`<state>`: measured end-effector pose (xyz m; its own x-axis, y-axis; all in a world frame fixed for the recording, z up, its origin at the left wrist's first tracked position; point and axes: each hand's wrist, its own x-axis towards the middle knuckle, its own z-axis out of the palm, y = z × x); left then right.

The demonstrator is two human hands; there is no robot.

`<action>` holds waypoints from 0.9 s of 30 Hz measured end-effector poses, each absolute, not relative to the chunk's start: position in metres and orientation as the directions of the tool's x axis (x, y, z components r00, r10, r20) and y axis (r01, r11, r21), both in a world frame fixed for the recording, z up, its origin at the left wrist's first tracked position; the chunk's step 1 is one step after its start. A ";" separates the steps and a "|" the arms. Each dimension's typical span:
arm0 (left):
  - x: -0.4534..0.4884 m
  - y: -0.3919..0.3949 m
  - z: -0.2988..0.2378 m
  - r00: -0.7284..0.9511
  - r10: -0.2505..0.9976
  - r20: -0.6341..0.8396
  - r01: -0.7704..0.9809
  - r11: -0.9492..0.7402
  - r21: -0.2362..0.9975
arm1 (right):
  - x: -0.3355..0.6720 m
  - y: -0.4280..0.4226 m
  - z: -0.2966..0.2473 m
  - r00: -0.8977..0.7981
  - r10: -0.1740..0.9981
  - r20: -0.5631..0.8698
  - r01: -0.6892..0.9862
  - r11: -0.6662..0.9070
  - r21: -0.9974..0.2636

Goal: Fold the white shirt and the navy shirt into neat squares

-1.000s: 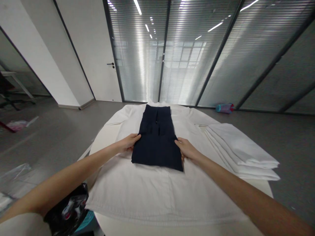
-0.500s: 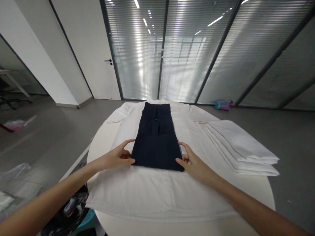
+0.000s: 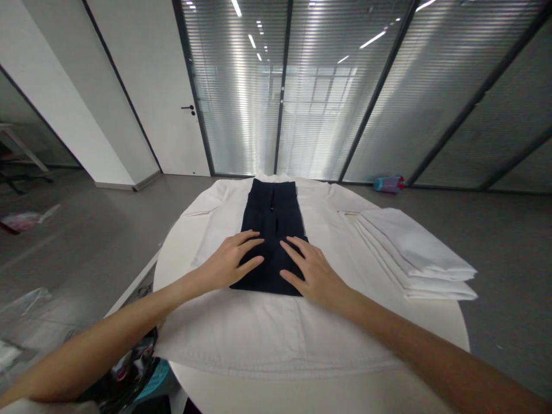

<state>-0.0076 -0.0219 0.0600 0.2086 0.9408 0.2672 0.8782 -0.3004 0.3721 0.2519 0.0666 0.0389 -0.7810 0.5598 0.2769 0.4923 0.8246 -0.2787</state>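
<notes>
A folded dark navy garment [image 3: 271,218] lies on a spread white garment [image 3: 267,328] that covers a round white table [image 3: 224,397]. My left hand [image 3: 230,261] rests flat on the near left part of the navy garment, fingers spread. My right hand [image 3: 313,273] lies flat on its near right part, fingers stretched forward. Neither hand holds anything. The near edge of the navy garment is partly hidden under both hands.
A stack of folded white cloth [image 3: 414,256] sits on the table's right side. A dark bag [image 3: 125,374] stands below the table's left edge. A blue and pink bottle [image 3: 388,183] lies on the grey floor by the glass wall. A white door [image 3: 164,98] is behind.
Both hands moved from the sides of the navy garment onto its top, near the front, and now lie flat with fingers spread.
</notes>
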 end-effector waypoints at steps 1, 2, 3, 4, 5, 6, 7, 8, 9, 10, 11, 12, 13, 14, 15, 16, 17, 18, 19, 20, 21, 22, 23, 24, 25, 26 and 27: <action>-0.003 -0.014 0.052 0.257 0.930 0.262 0.892 -0.333 0.305 | 0.246 0.068 0.036 -0.820 0.526 0.226 0.468 0.843 -0.266; -0.001 -0.007 0.043 0.291 0.928 0.233 0.904 -0.347 0.251 | 0.242 0.070 0.033 -0.847 0.506 0.164 0.456 0.849 -0.265; -0.001 -0.002 0.034 0.311 0.931 0.189 0.913 -0.348 0.212 | 0.240 0.073 0.029 -0.860 0.499 0.104 0.458 0.846 -0.275; -0.002 0.003 0.025 0.321 0.937 0.140 0.920 -0.344 0.187 | 0.241 0.076 0.025 -0.864 0.500 0.056 0.466 0.836 -0.289; -0.004 0.006 0.019 0.323 0.941 0.097 0.925 -0.336 0.176 | 0.242 0.079 0.021 -0.865 0.501 0.022 0.471 0.827 -0.305; -0.007 0.008 0.014 0.321 0.945 0.062 0.929 -0.327 0.176 | 0.245 0.081 0.019 -0.867 0.498 0.002 0.471 0.821 -0.321; -0.010 0.009 0.012 0.318 0.947 0.041 0.930 -0.320 0.183 | 0.249 0.083 0.018 -0.868 0.496 -0.004 0.469 0.818 -0.334; -0.012 0.008 0.013 0.318 0.947 0.037 0.928 -0.319 0.194 | 0.253 0.084 0.018 -0.869 0.495 0.001 0.465 0.816 -0.343; -0.014 0.005 0.015 0.322 0.945 0.052 0.923 -0.326 0.206 | 0.258 0.084 0.020 -0.870 0.493 0.014 0.458 0.818 -0.348; -0.015 0.001 0.020 0.334 0.939 0.083 0.914 -0.344 0.217 | 0.262 0.083 0.022 -0.873 0.486 0.035 0.446 0.826 -0.346; -0.016 -0.004 0.024 0.356 0.926 0.129 0.898 -0.377 0.226 | 0.266 0.081 0.024 -0.879 0.472 0.067 0.426 0.840 -0.336; -0.016 -0.010 0.030 0.389 0.903 0.180 0.876 -0.423 0.230 | 0.271 0.079 0.027 -0.886 0.450 0.108 0.399 0.861 -0.317; -0.016 -0.016 0.034 0.429 0.873 0.229 0.850 -0.477 0.225 | 0.275 0.076 0.029 -0.893 0.423 0.152 0.368 0.883 -0.291; -0.015 -0.023 0.038 0.476 0.837 0.271 0.821 -0.533 0.206 | 0.280 0.074 0.030 -0.899 0.392 0.197 0.339 0.905 -0.256; -0.015 -0.029 0.041 0.522 0.798 0.300 0.793 -0.584 0.173 | 0.284 0.071 0.031 -0.901 0.362 0.238 0.315 0.925 -0.214; -0.015 -0.035 0.043 0.567 0.760 0.318 0.769 -0.627 0.126 | 0.288 0.070 0.032 -0.903 0.330 0.276 0.294 0.941 -0.164; -0.015 -0.040 0.044 0.606 0.727 0.324 0.751 -0.657 0.069 | 0.291 0.068 0.032 -0.904 0.294 0.311 0.274 0.956 -0.107; -0.016 -0.044 0.044 0.636 0.701 0.322 0.738 -0.674 0.011 | 0.294 0.067 0.032 -0.906 0.254 0.340 0.253 0.966 -0.047; -0.017 -0.047 0.044 0.656 0.685 0.318 0.731 -0.681 -0.041 | 0.296 0.067 0.032 -0.908 0.211 0.361 0.231 0.973 0.011; -0.018 -0.049 0.044 0.666 0.674 0.321 0.728 -0.681 -0.082 | 0.298 0.067 0.032 -0.910 0.171 0.376 0.209 0.976 0.061; -0.020 -0.051 0.045 0.670 0.661 0.339 0.726 -0.679 -0.112 | 0.298 0.067 0.033 -0.909 0.139 0.393 0.193 0.976 0.100; -0.022 -0.051 0.046 0.671 0.641 0.372 0.722 -0.679 -0.133 | 0.299 0.067 0.036 -0.902 0.114 0.415 0.182 0.975 0.128; -0.023 -0.052 0.048 0.671 0.616 0.412 0.716 -0.682 -0.147 | 0.299 0.068 0.039 -0.890 0.094 0.447 0.176 0.973 0.146; -0.024 -0.053 0.051 0.668 0.587 0.457 0.710 -0.687 -0.155 | 0.299 0.068 0.043 -0.868 0.080 0.491 0.175 0.973 0.152; -0.025 -0.055 0.055 0.660 0.561 0.500 0.705 -0.692 -0.154 | 0.299 0.068 0.047 -0.834 0.071 0.547 0.178 0.973 0.144; -0.025 -0.057 0.059 0.647 0.542 0.535 0.703 -0.696 -0.146 | 0.300 0.068 0.051 -0.793 0.071 0.605 0.181 0.976 0.123; -0.024 -0.061 0.063 0.636 0.532 0.559 0.702 -0.699 -0.133 | 0.301 0.066 0.055 -0.756 0.074 0.650 0.178 0.979 0.095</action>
<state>-0.0238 -0.0606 0.0626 0.6361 0.5321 0.5588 0.7022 -0.6993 -0.1335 0.3010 0.0661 0.0550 -0.7562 0.0744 0.6500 0.1779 0.9795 0.0948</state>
